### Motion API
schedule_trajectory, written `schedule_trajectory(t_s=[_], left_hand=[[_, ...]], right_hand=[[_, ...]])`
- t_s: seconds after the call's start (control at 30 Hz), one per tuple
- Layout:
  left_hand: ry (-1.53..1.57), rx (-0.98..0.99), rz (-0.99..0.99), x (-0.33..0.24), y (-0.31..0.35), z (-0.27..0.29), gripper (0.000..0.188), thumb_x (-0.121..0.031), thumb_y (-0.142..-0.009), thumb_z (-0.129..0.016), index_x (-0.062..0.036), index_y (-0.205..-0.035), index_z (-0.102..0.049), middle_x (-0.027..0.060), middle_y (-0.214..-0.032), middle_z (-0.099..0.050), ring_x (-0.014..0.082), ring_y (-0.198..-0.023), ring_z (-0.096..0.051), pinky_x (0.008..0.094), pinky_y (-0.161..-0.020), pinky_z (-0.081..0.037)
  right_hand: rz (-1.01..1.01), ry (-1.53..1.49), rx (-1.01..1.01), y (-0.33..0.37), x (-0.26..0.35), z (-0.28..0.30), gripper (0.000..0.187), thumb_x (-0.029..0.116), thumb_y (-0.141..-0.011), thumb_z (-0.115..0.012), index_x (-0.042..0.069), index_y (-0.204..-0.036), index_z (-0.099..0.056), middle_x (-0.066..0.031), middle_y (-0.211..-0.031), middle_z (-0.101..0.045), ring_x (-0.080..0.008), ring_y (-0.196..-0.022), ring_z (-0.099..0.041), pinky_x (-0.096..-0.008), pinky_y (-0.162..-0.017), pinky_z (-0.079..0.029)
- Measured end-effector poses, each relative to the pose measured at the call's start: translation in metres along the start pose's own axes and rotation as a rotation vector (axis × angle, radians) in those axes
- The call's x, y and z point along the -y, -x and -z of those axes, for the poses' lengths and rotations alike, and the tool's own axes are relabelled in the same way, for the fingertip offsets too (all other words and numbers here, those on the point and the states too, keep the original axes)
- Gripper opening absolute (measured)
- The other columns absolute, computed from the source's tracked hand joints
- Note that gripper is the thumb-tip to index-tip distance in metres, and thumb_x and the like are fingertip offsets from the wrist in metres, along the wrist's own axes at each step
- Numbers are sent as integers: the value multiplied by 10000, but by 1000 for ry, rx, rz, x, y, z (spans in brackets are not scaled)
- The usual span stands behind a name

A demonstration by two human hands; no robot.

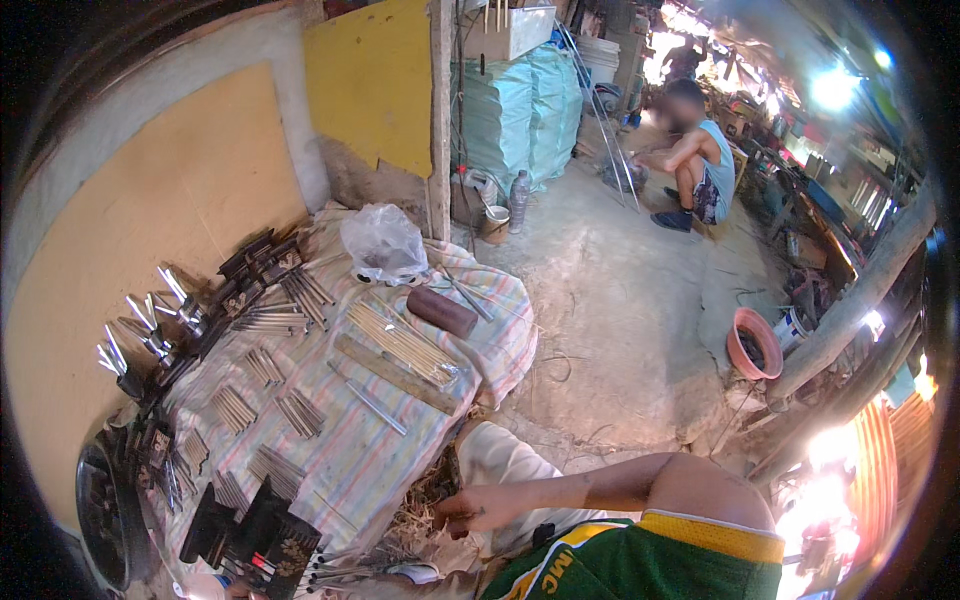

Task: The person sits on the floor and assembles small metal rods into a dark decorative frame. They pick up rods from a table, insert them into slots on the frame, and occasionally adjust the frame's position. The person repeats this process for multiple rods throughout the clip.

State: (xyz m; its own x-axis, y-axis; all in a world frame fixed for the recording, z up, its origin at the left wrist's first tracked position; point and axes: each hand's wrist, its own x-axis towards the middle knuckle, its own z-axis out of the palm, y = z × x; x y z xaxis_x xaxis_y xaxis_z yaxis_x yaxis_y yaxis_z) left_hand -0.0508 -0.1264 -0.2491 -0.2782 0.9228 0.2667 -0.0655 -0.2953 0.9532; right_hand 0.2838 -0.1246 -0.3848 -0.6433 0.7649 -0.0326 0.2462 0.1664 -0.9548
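Note:
My right hand (475, 511) hangs beside the cloth-covered table, over a heap of straw-like shavings (418, 520). Its fingers are curled together, and anything between them is too small to tell. Of my left arm only a little shows at the lower edge; its fingers cannot be made out. Near that edge stand black carved holders (265, 545) with gold patterns, and thin dark-tipped sticks lie beside them. Several bundles of thin rods (234, 409) lie on the striped cloth (330, 470). A metal tube (368, 398) lies next to a flat wooden strip (393, 374).
Pale sticks in clear plastic (402, 343), a brown cylinder (441, 312) and a plastic bag (384, 244) lie toward the table's far end. Black holders with metal pieces (150, 330) line the wall. Beyond, a person (700, 160) crouches on the floor; a pink basin (754, 344) stands right.

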Motion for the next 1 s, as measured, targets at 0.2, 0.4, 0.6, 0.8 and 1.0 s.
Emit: schedule_trajectory(t_s=[0.2, 0.4, 0.6, 0.8, 1.0], left_hand=[[17, -153, 24, -17, -7, 12, 299, -219, -833, -708, 34, -962, -616, 94, -779, -609, 132, -561, -495, 236, -443, -357], [23, -214, -29, -27, -18, 15, 324, -164, -818, -713, 63, -1023, -606, 110, -753, -603, 156, -571, -527, 252, -438, -380], [75, -327, -32, -16, -24, 44, 350, -143, -794, -747, 55, -1047, -607, 133, -781, -628, 216, -617, -585, 287, -484, -475], [-802, -259, -559, -19, -50, 98, 399, -90, -747, -755, -47, -1124, -631, 170, -1068, -631, 303, -963, -632, 366, -740, -557], [-1196, -255, -879, -58, -58, 104, 299, -104, -825, -679, -41, -1104, -595, 134, -1068, -623, 254, -985, -587, 371, -821, -488]], right_hand=[[-25, 8, 147, 0, -4, -12, 218, 170, -932, -563, -12, -1051, -570, -112, -838, -632, -176, -778, -580, -340, -693, -474], [-191, -77, 181, -6, 1, -8, 252, 232, -945, -565, -18, -913, -581, -83, -733, -611, -167, -725, -590, -333, -656, -466], [-144, -168, 74, -3, 5, -9, 243, 242, -920, -599, 11, -844, -601, -83, -708, -626, -159, -668, -593, -343, -611, -471], [-83, -615, 494, 0, 46, 11, 221, 205, -868, -704, 4, -931, -637, -52, -832, -646, -119, -742, -593, -290, -629, -468], [591, -826, 1090, 2, 109, 19, 237, 214, -831, -749, 14, -896, -639, -71, -799, -622, -222, -667, -580, -329, -597, -456]])
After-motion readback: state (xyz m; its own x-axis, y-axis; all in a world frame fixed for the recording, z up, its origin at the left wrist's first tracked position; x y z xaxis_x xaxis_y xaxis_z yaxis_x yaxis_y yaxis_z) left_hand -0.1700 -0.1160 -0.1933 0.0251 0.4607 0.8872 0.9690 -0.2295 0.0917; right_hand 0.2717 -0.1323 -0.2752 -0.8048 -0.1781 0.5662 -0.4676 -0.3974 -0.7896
